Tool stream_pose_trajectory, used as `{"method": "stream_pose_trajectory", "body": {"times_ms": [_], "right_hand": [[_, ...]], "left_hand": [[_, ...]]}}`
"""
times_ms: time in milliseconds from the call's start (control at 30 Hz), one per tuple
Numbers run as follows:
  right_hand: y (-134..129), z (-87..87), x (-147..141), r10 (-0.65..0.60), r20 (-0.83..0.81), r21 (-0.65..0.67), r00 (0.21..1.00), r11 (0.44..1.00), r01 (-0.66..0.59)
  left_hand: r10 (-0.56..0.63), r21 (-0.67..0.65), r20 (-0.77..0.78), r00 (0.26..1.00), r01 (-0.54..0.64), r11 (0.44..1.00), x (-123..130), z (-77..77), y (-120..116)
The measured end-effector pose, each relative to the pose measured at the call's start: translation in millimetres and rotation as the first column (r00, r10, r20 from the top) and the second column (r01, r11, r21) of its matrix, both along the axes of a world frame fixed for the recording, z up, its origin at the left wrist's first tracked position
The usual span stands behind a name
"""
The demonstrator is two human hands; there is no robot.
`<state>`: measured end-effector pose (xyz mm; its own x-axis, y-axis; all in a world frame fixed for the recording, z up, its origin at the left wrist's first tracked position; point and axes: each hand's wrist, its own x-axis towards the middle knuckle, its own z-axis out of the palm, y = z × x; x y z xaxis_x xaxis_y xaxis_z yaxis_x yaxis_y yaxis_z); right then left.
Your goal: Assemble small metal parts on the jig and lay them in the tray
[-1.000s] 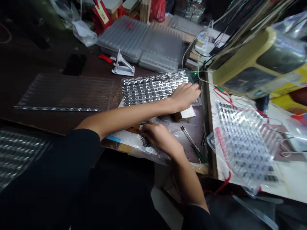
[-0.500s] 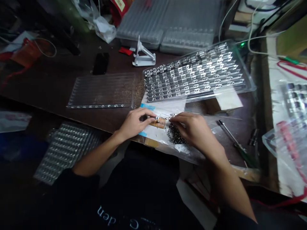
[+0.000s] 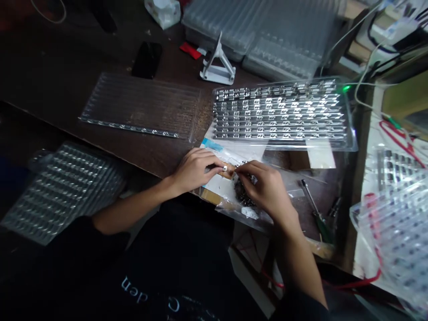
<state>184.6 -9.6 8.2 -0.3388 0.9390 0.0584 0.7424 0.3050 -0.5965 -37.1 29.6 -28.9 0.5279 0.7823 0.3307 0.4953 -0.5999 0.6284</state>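
My left hand (image 3: 195, 173) is closed, thumb and forefinger pinching a small shiny metal part (image 3: 225, 168) at a tan block (image 3: 228, 174). From the other side my right hand (image 3: 265, 183) reaches to the block's right end, its thumb and forefinger pressed together; whatever is between them is too small to make out. Under the right fingers lies a heap of small dark metal pieces (image 3: 241, 192) on clear plastic. A white sheet (image 3: 219, 185) with blue tape (image 3: 212, 144) lies beneath the block.
A clear tray (image 3: 351, 133) with rows of metal parts stands behind my hands. Left of it is another ribbed clear tray (image 3: 140, 100) with one row along its front edge. A green-handled screwdriver (image 3: 312, 198), a phone stand (image 3: 219, 71) and a black phone (image 3: 147, 60) also lie on the table.
The view has shifted and turned. My right fingers have come in from above the heap to the block's right end. My left hand still pinches the small metal part at the block.
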Motion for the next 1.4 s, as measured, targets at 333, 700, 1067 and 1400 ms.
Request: {"method": "stream_pose_trajectory", "body": {"times_ms": [333,700,1067,1400], "right_hand": [[1.3,-10.3,-19.8,-0.047,0.088,0.039,0.995,0.998,0.044],[0.6,-11.5,-30.3,0.110,0.292,0.089,0.950,0.986,-0.141],[7.5,-9.9,-10.3,-0.075,0.371,0.072,0.926,0.996,0.052],[5.8,-5.9,1.2,-0.150,-0.008,0.140,0.989,0.979,0.149]], "left_hand": [[0.086,-0.020,0.078,0.993,-0.085,0.996,-3.8,3.2,-1.7],[0.135,-0.010,-0.140,0.981,-0.137,0.990,-18.3,4.9,-9.0],[0.026,-0.035,0.049,0.998,-0.024,0.999,24.6,3.2,-6.4],[0.053,-0.046,-0.012,0.999,-0.054,0.997,26.5,-1.7,-6.1]]}}
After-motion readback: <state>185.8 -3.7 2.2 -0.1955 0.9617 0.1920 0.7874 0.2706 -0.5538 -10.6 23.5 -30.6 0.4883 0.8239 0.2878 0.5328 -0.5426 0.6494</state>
